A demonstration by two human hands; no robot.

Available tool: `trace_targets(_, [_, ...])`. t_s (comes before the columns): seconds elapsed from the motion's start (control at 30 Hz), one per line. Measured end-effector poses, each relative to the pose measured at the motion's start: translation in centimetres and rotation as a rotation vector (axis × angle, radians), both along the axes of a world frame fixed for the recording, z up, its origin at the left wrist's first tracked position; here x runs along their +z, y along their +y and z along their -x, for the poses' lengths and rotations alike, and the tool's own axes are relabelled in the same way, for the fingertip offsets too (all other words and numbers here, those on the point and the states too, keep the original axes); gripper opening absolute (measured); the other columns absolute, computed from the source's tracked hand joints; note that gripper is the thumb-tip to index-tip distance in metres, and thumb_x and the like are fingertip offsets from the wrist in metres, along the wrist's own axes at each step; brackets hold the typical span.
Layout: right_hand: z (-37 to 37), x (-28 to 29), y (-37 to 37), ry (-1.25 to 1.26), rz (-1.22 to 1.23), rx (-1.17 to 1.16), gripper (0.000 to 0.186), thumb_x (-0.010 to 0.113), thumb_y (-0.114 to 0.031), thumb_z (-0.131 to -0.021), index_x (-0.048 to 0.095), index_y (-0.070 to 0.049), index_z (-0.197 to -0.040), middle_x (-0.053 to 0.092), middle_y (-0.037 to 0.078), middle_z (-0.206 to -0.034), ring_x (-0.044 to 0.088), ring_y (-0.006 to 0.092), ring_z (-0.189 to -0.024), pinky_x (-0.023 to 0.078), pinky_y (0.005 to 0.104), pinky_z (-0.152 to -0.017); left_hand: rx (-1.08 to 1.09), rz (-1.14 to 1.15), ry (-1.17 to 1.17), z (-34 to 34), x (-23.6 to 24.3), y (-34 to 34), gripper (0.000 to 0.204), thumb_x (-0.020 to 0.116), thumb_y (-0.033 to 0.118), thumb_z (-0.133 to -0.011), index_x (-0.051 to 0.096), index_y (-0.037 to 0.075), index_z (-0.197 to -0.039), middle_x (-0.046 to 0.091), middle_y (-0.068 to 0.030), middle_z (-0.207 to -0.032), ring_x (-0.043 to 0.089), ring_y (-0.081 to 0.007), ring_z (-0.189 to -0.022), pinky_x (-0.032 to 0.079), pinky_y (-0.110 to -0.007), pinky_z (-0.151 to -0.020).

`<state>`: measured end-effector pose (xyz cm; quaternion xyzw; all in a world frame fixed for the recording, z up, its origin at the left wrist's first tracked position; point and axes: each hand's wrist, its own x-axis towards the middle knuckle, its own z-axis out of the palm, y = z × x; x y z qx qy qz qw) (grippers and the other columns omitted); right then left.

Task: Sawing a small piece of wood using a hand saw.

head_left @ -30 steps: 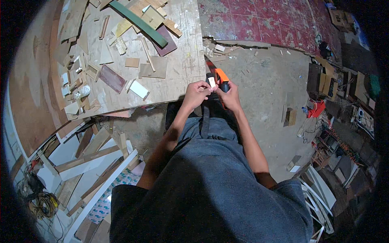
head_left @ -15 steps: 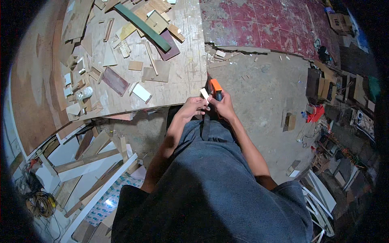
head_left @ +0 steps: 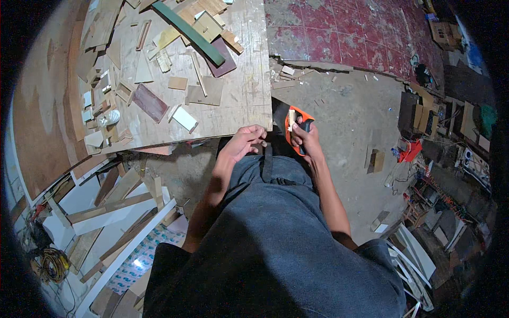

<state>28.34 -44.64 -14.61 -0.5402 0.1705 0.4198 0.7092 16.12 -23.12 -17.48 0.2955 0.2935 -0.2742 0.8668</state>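
My right hand [head_left: 306,139] grips the orange-and-black handle [head_left: 305,117] of a hand saw, whose dark blade [head_left: 281,108] reaches up beside the table's edge. A small pale wooden piece [head_left: 291,117] is held with the handle, under my thumb. My left hand [head_left: 248,139], fingers loosely curled and apart with nothing visible in them, is at the front corner of the plywood table [head_left: 228,119], left of the saw. A dark strap [head_left: 268,159] hangs below it over my clothing.
The table carries several offcuts, a green board [head_left: 188,32] and a maroon panel [head_left: 150,103]. A leaning plywood sheet [head_left: 42,132] stands left. Scrap boards [head_left: 114,217] and coiled cable [head_left: 53,262] lie lower left. A red tiled floor [head_left: 350,32] is ahead; clutter and a red object [head_left: 409,151] line the right.
My right hand and the saw have moved right, turning so more of the orange handle shows. The pale piece went with them, away from my left hand, which let go of it.
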Motion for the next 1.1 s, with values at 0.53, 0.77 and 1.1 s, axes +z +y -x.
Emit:
trace_targets(0.53, [-0.2, 3.1, 0.3, -0.104, 0.002, -0.1, 0.02, 0.068, -0.01, -0.096, 0.05, -0.012, -0.106, 0.052, -0.004, -0.07, 0.044, 0.0032, -0.049, 0.038, 0.0218, -0.046, -0.196, -0.485, -0.245, -7.3, 4.0, -3.7, 0.017, 0.077, 0.017, -0.09, 0.076, 0.004, -0.1, 0.071, -0.0021, -0.081, 0.063, -0.0071, -0.067, 0.051, -0.025, -0.05])
trace_targets(0.77, [-0.5, 2.6, -0.5, -0.168, 0.003, -0.087, 0.024, 0.069, -0.008, -0.095, 0.048, -0.01, -0.106, 0.055, -0.001, -0.072, 0.046, 0.0056, -0.05, 0.038, 0.0237, -0.046, -0.166, -0.5, -0.345, -7.8, 3.7, -4.5, 0.018, 0.07, 0.02, -0.096, 0.071, 0.002, -0.098, 0.068, -0.0005, -0.079, 0.06, -0.0065, -0.064, 0.052, -0.024, -0.049])
trace_targets(1.1, [-0.1, 3.0, -0.4, 0.033, -0.148, -0.196, 0.019, 0.065, -0.007, -0.097, 0.048, -0.01, -0.105, 0.054, -0.001, -0.07, 0.044, 0.0058, -0.047, 0.038, 0.0237, -0.043, -0.02, -0.119, -0.16, -6.0, 2.8, -6.3, 0.012, 0.06, 0.018, -0.102, 0.065, 0.008, -0.099, 0.066, -0.0002, -0.089, 0.062, -0.0087, -0.069, 0.057, -0.028, -0.057])
